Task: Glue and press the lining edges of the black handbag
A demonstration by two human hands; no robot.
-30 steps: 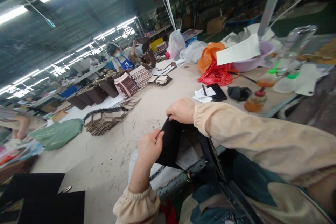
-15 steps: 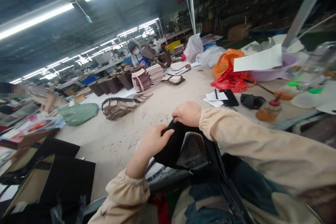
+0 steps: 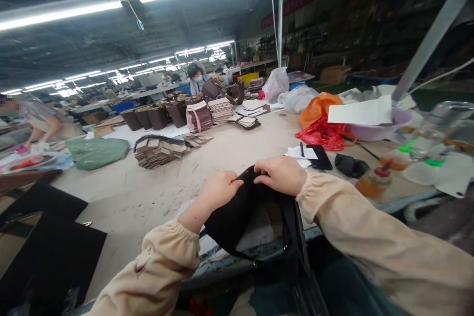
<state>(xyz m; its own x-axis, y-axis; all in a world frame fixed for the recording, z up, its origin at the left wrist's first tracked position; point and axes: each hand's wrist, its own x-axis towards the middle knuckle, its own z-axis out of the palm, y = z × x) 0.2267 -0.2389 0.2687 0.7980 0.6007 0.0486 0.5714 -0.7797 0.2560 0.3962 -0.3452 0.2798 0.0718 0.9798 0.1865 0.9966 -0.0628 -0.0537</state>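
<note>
Both of my hands grip the top edge of a black bag piece (image 3: pixel 231 219) held just over the near edge of the worktable (image 3: pixel 148 192). My left hand (image 3: pixel 219 189) pinches the edge on the left, fingers curled shut. Close beside it, my right hand (image 3: pixel 280 174) is closed over the same edge on the right. The black material curves down between my forearms, with a strap and a small metal ring hanging below. Both arms wear beige sleeves.
Black flat bags (image 3: pixel 44 242) lie at the near left. Stacks of brown pieces (image 3: pixel 159 150) and a green bag (image 3: pixel 97 152) sit mid-table. A phone on papers (image 3: pixel 320 157), glue bottles (image 3: pixel 374 182), red and orange bags (image 3: pixel 320 131) and a basin (image 3: pixel 381 126) crowd the right. Other people work at the far end and left.
My hands have come closer together on the black piece's edge, and the piece has bent into a deeper curve. The view has tilted and shifted.
</note>
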